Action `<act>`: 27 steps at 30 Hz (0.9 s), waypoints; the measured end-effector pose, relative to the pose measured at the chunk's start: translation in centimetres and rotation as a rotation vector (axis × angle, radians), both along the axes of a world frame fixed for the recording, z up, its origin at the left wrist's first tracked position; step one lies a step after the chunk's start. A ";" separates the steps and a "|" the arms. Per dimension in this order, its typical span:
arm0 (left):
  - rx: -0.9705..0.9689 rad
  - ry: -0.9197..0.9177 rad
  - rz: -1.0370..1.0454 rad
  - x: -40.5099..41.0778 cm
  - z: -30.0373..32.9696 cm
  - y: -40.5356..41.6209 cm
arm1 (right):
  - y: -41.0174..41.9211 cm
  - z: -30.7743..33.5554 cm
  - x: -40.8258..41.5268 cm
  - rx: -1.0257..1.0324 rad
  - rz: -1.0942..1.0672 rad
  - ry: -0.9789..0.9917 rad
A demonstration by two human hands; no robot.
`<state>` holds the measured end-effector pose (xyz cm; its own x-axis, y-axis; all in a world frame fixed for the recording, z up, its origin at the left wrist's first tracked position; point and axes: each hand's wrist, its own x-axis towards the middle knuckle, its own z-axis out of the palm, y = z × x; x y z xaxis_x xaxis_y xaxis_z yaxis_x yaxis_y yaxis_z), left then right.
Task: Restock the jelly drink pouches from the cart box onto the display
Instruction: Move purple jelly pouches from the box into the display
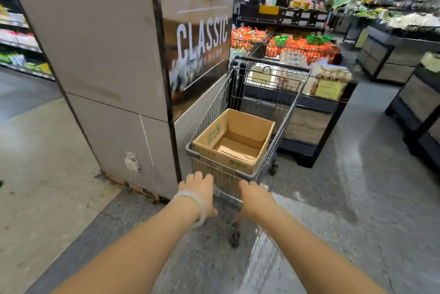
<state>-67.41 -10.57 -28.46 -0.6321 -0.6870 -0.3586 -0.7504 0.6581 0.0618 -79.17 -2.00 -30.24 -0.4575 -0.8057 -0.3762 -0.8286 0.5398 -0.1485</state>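
Note:
A wire shopping cart (283, 124) stands in front of me on the store floor. Inside it sits an open cardboard box (214, 136) with green print; I see only its bare bottom and no pouches. My left hand (198, 186), with a pale bracelet on the wrist, grips the cart's handle at its left end. My right hand (253, 195) grips the same handle at its right end. The handle itself is mostly hidden under my hands.
A grey pillar (107, 67) with a "CLASSIC" poster stands close on the cart's left. Straight ahead is a low display stand with egg cartons (333, 74) and bins of orange-netted produce (297, 47). Dark produce stands (392, 60) line the right; shelves (16, 39) are at far left.

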 end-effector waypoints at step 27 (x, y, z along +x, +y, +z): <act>0.392 -0.233 0.040 -31.5 -17.3 -38.9 | -36.2 -22.1 -32.3 0.091 -0.265 -0.346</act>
<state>-98.89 -49.49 -45.77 -0.4795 -0.4930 -0.7259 -0.7981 0.5890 0.1271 -111.47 -38.17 -52.30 -0.4787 -0.6340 -0.6074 -0.5694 0.7507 -0.3350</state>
